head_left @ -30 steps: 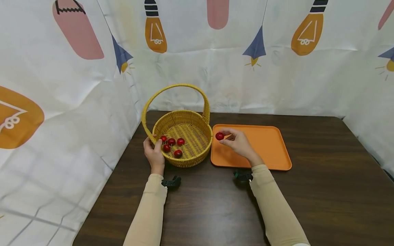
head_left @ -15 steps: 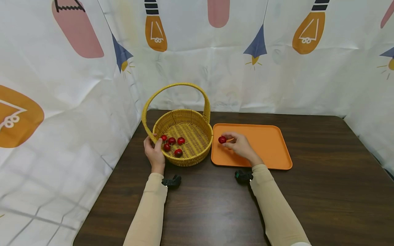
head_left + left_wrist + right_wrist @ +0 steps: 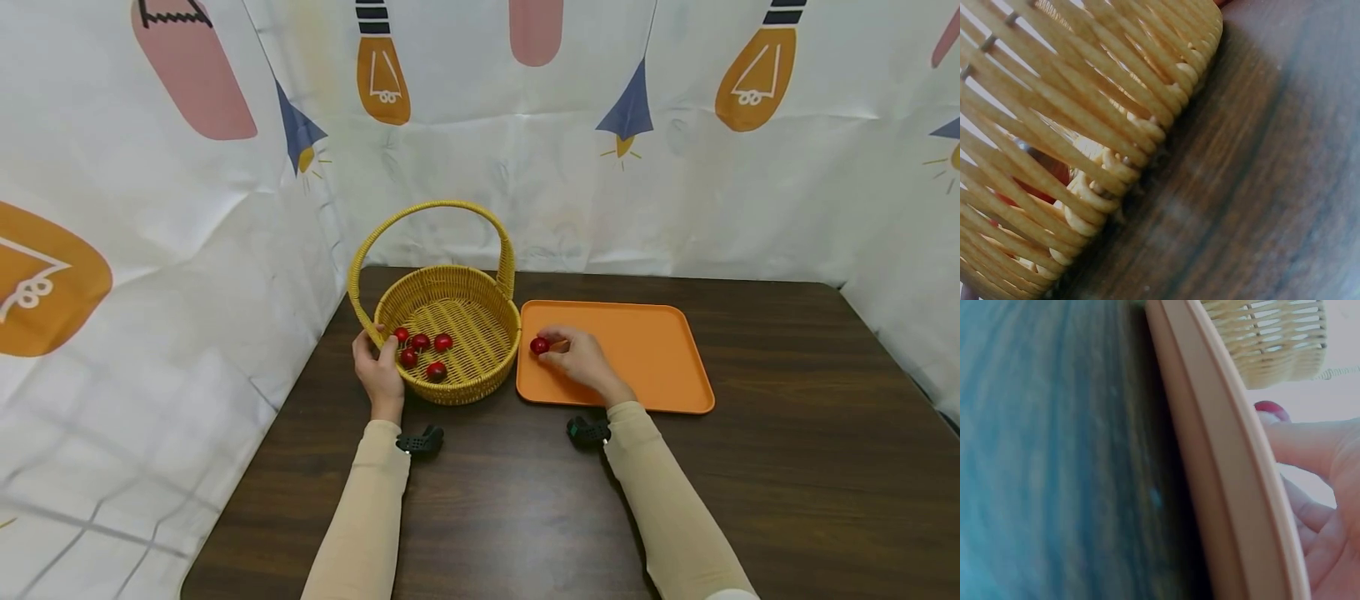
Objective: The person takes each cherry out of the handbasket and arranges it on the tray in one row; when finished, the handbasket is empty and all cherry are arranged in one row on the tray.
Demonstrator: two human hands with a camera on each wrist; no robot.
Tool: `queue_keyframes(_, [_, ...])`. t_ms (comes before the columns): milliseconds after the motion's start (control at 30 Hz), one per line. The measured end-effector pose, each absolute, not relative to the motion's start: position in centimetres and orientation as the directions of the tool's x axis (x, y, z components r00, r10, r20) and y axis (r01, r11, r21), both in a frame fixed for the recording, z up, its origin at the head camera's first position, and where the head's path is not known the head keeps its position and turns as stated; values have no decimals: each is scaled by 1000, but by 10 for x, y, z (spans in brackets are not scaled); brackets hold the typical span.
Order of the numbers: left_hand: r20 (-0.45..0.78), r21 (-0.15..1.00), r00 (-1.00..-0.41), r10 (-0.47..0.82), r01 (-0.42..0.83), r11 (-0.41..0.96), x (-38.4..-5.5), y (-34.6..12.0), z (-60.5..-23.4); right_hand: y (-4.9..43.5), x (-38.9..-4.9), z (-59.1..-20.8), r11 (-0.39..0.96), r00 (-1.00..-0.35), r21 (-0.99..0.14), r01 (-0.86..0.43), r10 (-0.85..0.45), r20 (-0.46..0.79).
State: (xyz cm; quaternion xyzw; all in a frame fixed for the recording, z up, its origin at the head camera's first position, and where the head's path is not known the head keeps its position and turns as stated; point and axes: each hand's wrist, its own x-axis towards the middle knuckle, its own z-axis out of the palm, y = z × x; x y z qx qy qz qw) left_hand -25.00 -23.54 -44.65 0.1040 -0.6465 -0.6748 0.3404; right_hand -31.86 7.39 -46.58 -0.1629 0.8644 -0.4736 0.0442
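Observation:
My left hand (image 3: 380, 377) grips the near left rim of a yellow wicker basket (image 3: 491, 385), where the tall handle meets it. Several dark red cherries (image 3: 437, 372) lie inside, gathered toward that left side. In the left wrist view the basket's woven wall (image 3: 1079, 106) fills the upper left, with a bit of red showing through the gaps. Thumb and fingertips of my right hand (image 3: 585, 360) pinch one cherry (image 3: 539, 346) low over the left part of an orange tray (image 3: 645, 358). That cherry (image 3: 1272, 410) peeks out beyond the thumb in the right wrist view.
Basket and tray stand side by side on a dark wooden table (image 3: 495, 508), close to its back edge. Behind and to the left hangs a white printed cloth (image 3: 465, 158). A black device (image 3: 588, 432) sits at the right wrist, another black device (image 3: 422, 442) at the left.
The right hand has lowered the pinched cherry a little toward the tray's left part. My left hand keeps its grip on the basket, which stays in place.

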Motion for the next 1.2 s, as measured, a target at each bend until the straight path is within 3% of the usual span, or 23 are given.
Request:
queue_keyframes(633, [276,951,-748,-603,304,58,-249,-237,-447,65,-316,-468,567,-955,-785,-252,-278,105])
queue_keyframes(1067, [276,950,-741,-612,306,57,-250,-236,-447,78,-316,-457,462,-962,-872,-162,-269,37])
queue_keyframes(1200, [279,948,-743,-609,313,54,-250,-236,-447,74,-313,-445,443,-963,-871,-214,-246,112])
